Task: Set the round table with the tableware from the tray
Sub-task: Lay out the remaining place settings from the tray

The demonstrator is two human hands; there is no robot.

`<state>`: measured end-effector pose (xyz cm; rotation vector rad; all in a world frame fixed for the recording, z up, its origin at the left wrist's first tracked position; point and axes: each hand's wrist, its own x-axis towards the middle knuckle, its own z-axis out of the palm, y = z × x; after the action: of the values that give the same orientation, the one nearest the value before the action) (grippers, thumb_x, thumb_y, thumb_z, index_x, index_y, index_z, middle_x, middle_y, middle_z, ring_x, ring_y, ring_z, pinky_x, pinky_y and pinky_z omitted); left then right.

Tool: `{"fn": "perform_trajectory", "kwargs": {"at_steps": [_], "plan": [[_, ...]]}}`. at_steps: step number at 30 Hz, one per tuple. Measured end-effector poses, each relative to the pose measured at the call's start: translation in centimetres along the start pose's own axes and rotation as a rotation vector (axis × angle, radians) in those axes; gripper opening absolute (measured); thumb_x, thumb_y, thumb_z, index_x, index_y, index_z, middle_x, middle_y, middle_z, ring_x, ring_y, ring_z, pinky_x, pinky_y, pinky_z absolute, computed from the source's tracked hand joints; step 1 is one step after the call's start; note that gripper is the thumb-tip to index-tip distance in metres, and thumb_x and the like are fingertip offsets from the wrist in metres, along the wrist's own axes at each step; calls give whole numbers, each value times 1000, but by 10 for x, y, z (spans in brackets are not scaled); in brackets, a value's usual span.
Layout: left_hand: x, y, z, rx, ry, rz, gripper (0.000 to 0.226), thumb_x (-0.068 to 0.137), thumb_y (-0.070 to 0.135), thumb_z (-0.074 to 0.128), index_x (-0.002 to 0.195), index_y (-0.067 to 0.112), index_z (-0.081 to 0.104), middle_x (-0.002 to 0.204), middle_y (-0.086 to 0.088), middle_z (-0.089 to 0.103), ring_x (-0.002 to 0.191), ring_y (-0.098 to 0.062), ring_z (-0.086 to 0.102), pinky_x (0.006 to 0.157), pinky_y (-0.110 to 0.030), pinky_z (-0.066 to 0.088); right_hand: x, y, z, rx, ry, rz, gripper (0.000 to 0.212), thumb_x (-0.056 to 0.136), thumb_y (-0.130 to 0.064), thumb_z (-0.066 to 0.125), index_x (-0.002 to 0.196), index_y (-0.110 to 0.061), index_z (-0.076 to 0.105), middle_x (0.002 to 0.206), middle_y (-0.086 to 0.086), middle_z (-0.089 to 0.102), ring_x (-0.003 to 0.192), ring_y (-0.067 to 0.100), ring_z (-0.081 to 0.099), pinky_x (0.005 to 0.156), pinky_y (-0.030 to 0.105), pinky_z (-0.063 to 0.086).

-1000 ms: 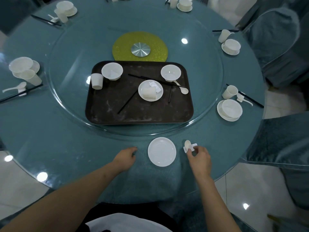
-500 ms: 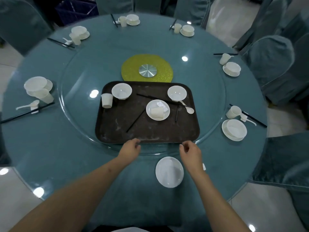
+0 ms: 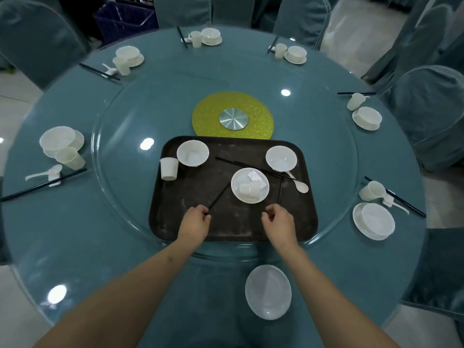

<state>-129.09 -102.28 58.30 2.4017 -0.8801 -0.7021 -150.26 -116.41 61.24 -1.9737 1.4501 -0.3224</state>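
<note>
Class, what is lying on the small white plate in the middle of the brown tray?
On the small plate lie a tipped-over white cup and small white pieces, possibly chopstick rests. The plate surface beneath them is hidden.

The round teal-clothed tabletop (image 3: 75,234) carries a clear glass turntable (image 3: 120,197) bearing a dark brown rectangular tray (image 3: 175,222), white place settings around its rim, and a lone white round plate (image 3: 268,292) at the near edge.

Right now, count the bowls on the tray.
2. The left bowl sits in the tray's far-left corner beside a cup; the right bowl in the far-right corner.
</note>
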Motion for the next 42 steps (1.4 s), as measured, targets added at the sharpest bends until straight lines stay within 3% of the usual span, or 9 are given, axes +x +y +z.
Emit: {"fn": "perform_trajectory", "kwargs": {"at_steps": [9, 16, 22, 27, 30, 34, 38, 42], "plan": [[30, -15, 6, 52, -2, -64, 25, 93, 24, 62, 116, 14, 62, 110, -6, 57, 100, -25, 60, 95, -37, 49, 54, -23, 13, 176, 33, 163, 15, 94, -23, 67, 102, -10, 71, 93, -1, 69, 89, 18, 62, 79, 26, 42], [33, -21, 13, 41, -20, -90, 23, 93, 21, 61, 116, 16, 62, 112, -5, 54, 96, -22, 59, 91, -36, 50, 70, -29, 25, 250, -27, 250, 17, 93, -26, 70, 101, -11, 73, 93, -2, 69, 93, 19, 64, 85, 30, 47], [30, -20, 14, 27, -2, -86, 24, 94, 19, 61, 117, 15, 62, 112, -5, 54, 91, -19, 57, 86, -33, 48, 70, -34, 23, 295, -48, 271, 14, 92, -23, 71, 85, -11, 72, 86, -1, 70, 87, 20, 64, 79, 29, 44], [17, -12, 16, 39, 63, 24, 23, 93, 18, 61, 116, 13, 63, 110, -7, 55, 102, -26, 57, 92, -39, 50, 54, -35, 3, 441, -2, 250, 17, 92, -27, 69, 93, -10, 73, 91, -2, 70, 84, 13, 61, 78, 28, 47], [4, -5, 22, 50, 74, 118, 24, 94, 16, 59, 117, 13, 63, 112, -6, 54, 106, -25, 54, 91, -40, 50, 38, -24, -13, 555, 20, 241, 13, 91, -26, 70, 86, -14, 71, 83, -5, 69, 77, 9, 58, 76, 27, 48], [-10, 6, 33, 84, 17, 196, 27, 95, 16, 58, 121, 14, 61, 116, -5, 54, 110, -24, 52, 91, -38, 49, 12, -1, -32, 708, 41, 307, 11, 92, -19, 72, 83, -15, 68, 83, -3, 69, 84, 14, 64, 86, 37, 56], [-17, 11, 45, 84, -58, 227, 29, 96, 18, 57, 124, 15, 60, 120, -4, 55, 114, -24, 51, 93, -40, 49, -17, 23, -50, 731, 95, 314, 9, 92, -13, 73, 84, -12, 68, 85, 0, 72, 85, 14, 67, 89, 37, 58], [-22, 9, 55, 121, -107, 251, 29, 95, 19, 59, 123, 17, 61, 121, -2, 55, 116, -23, 48, 96, -40, 48, -44, 56, -63, 743, 131, 364, 20, 86, -17, 80, 102, -14, 68, 102, 6, 75, 94, 19, 71, 94, 41, 57]]}}
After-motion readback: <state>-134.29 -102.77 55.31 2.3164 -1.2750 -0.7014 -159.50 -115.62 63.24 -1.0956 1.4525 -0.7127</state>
